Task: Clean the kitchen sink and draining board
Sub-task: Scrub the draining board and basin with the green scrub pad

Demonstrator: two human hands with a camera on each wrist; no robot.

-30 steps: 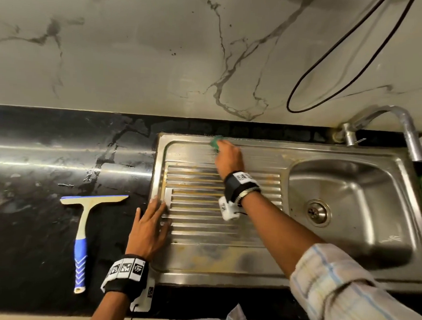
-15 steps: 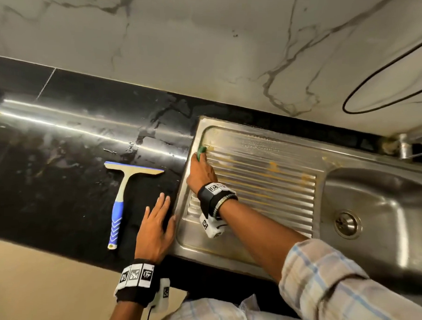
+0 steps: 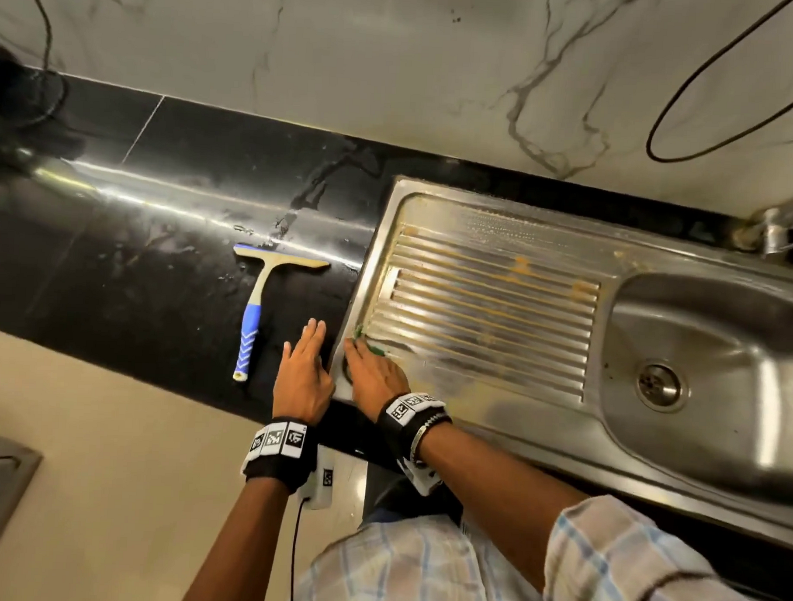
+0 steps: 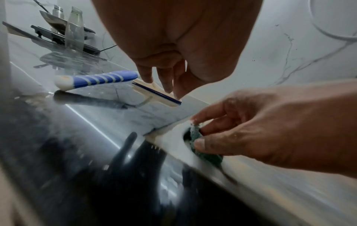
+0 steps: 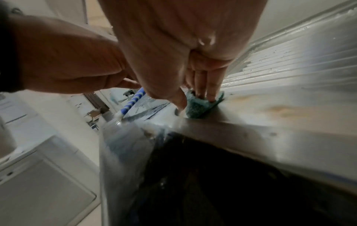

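Nearest to the person, the left hand (image 3: pixel 302 378) lies flat on the black bench (image 3: pixel 159 290), fingers straight and together, pointing away from the body, just beside the left rim of the steel unit. It holds nothing.

Close to its right, the right hand (image 3: pixel 373 376) is on the near left corner of the draining board (image 3: pixel 489 313). Its fingers (image 5: pixel 210 90) and thumb are bent down on a green scouring pad (image 5: pixel 197 107) and pinch it against the metal, so the pad is pressed between the fingertips and the board. The pad is mostly hidden under the hand in the head view (image 3: pixel 374 349).

The board's ribs run left to right, along the long axis of the unit, and orange-brown stains sit on the ribs and on the flat near strip. To the right of the ribs is the sink bowl (image 3: pixel 719 350) with its round drain.

Left of both hands a squeegee (image 3: pixel 253 312) lies on the bench, well apart from the board, blue handle toward the person, blade across at the far end.

Behind stands a marble-patterned wall (image 3: pixel 395 73).
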